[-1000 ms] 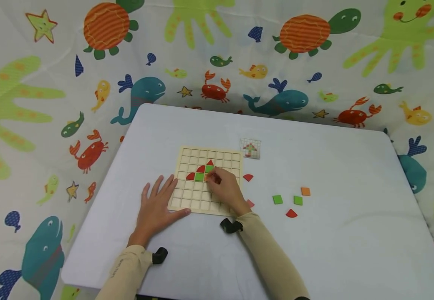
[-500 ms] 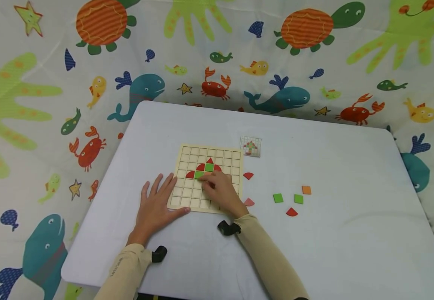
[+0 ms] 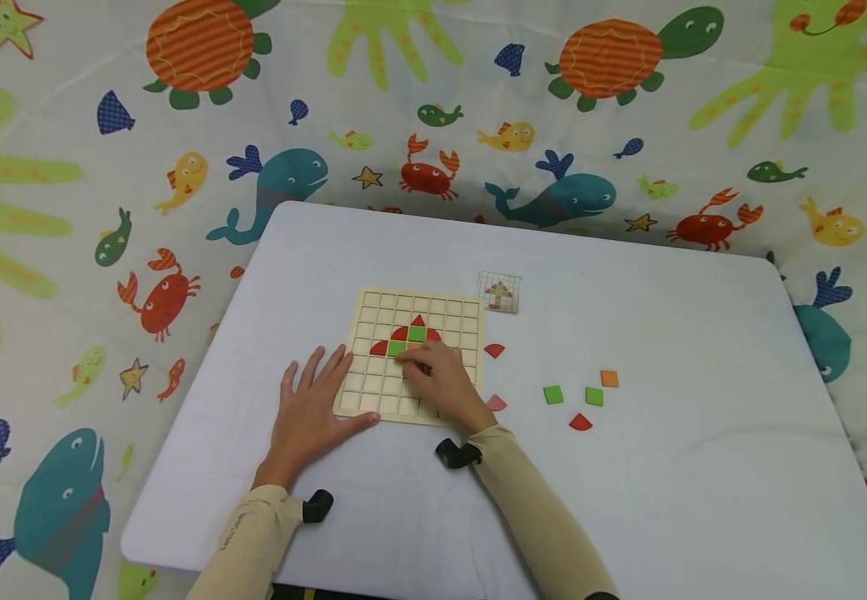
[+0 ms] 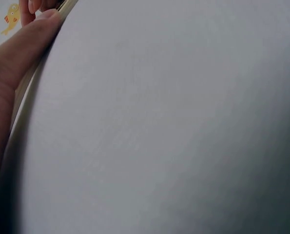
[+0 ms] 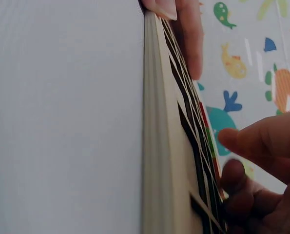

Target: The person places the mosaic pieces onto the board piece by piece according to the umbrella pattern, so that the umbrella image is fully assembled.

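Left hand [image 3: 313, 417] spread along the edge of the grid board [image 3: 381, 387], right hand [image 3: 441, 379] bent over its cells, grip unclear, with red and green pieces [image 3: 397, 348] set just beyond and six loose pieces [image 3: 553, 395] rightward apparently left to place

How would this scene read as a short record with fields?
main item: beige square grid board, on a white table
set in it: red, green and orange pieces
left hand: spread, touching board's left and near edges
right hand: fingertips over the board; grip unclear
loose: two green squares, one orange square, three reddish wedges
picture: small square grid-printed card by board's far right corner
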Demonstrator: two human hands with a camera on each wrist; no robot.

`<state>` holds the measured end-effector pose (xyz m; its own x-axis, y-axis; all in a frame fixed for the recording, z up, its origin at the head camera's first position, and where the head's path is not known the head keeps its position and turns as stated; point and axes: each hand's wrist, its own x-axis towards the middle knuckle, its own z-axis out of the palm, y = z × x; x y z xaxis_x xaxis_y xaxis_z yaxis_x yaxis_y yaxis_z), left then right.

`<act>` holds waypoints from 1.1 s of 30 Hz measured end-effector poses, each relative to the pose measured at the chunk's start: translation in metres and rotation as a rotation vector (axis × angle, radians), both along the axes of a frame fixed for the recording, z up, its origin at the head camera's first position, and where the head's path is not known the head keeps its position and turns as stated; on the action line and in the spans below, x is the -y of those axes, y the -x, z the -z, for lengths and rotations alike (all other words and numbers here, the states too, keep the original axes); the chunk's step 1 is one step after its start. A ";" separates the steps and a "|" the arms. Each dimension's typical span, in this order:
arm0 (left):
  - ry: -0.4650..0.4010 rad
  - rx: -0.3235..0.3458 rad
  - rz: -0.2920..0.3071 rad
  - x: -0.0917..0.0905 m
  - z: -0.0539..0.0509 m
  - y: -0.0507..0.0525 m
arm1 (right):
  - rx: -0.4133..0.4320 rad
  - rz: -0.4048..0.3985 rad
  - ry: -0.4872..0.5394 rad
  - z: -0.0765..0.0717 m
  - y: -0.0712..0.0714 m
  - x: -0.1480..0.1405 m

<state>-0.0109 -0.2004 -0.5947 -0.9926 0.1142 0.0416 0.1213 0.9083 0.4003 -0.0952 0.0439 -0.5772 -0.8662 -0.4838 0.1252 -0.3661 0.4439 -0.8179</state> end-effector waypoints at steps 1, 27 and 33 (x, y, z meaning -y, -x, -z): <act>-0.002 -0.003 0.002 0.001 0.000 0.000 | 0.028 0.005 0.030 -0.001 0.000 -0.002; 0.007 0.017 0.008 0.006 -0.003 0.005 | -0.021 0.257 -0.009 -0.035 -0.026 -0.151; -0.007 0.029 0.022 0.004 -0.004 0.006 | -0.066 0.358 -0.105 -0.028 -0.043 -0.200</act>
